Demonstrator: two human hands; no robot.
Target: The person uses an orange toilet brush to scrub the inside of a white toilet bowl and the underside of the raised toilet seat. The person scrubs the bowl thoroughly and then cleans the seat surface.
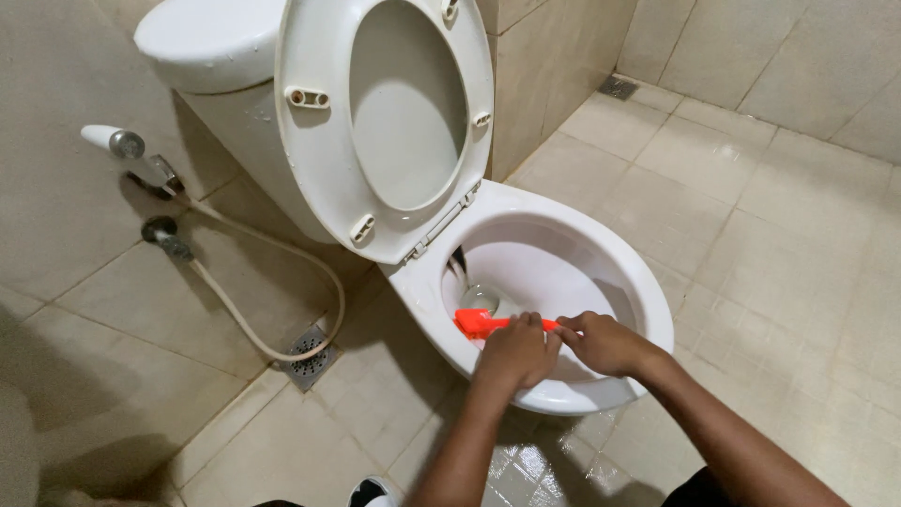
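We have both hands wrapped around the orange brush handle, our left hand closed on it nearer the head and our right hand gripping the end toward us. The handle lies across the near side of the white toilet bowl, its orange head dipping inside toward the water at the bottom. Dark bristles show against the far inner wall. Behind the bowl the seat and lid stand raised against the cistern. To our left a spray hose loops down the tiled wall, ending near a floor drain. Wet tiles shine under our forearms.
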